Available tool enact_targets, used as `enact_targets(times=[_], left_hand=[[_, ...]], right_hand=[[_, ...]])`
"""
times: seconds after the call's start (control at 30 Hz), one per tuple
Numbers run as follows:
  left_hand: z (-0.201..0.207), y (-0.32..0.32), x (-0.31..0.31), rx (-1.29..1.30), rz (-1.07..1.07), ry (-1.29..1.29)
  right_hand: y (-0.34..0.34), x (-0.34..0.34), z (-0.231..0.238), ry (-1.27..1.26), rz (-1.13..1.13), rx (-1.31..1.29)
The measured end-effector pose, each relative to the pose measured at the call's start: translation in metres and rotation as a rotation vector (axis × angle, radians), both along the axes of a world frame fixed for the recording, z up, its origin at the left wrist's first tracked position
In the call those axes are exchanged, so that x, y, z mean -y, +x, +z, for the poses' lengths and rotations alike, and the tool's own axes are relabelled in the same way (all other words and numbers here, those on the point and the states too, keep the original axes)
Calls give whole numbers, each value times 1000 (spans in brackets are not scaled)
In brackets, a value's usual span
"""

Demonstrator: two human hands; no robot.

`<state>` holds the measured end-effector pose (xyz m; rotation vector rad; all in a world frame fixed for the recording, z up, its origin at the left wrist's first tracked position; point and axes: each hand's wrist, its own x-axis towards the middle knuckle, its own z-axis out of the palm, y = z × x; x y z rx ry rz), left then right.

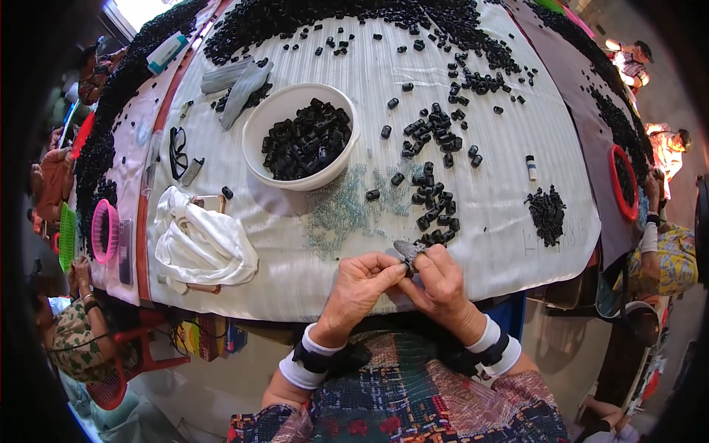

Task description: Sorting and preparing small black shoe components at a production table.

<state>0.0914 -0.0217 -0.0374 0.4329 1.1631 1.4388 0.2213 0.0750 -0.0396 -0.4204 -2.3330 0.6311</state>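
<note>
At the near edge of the white cloth-covered table (310, 288), my left hand (360, 286) and my right hand (443, 286) meet fingertip to fingertip. Both are closed in a pinch around a small black plastic part (408, 270), mostly hidden by the fingers. A grey fabric finger cover (405, 249) shows on a finger of my right hand. Just beyond lie loose black cylindrical plastic parts (432, 199) in a scattered trail. Small pale springs (343, 218) are spread to their left. A white bowl (255, 159) farther back holds many black cylindrical parts.
Left of me lie a bundled white cloth (196, 244), dark-framed glasses (177, 153) and grey fabric pieces (244, 92). A pile of tiny black pieces (546, 214) and a small bottle (532, 167) sit right. Black parts heap at the far end (317, 11). People sit at both side tables.
</note>
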Motion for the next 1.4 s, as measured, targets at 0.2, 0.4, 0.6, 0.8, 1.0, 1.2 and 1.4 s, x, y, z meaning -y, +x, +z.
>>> enact_targets(times=[0.2,0.4,0.6,0.8,1.0,1.2,1.4], left_hand=[[1,1,-3,42,53,-18],[-1,2,-2,105,78,-15],[-2,0,-1,65,15,35],[-10,1,0,5,-8,61],[-6,5,-2,-11,30,47],[-6,5,0,-36,60,33],[0,7,-2,17,103,17]], right_hand=[[-5,-4,-2,-4,-7,-52],[-2,-4,14,-169,55,-54],[5,-3,6,-490,32,-59],[6,-7,4,-703,26,-27],[-1,-2,5,-908,-32,-210],[0,-1,10,-546,-50,-75],[0,-2,0,-540,18,-113]])
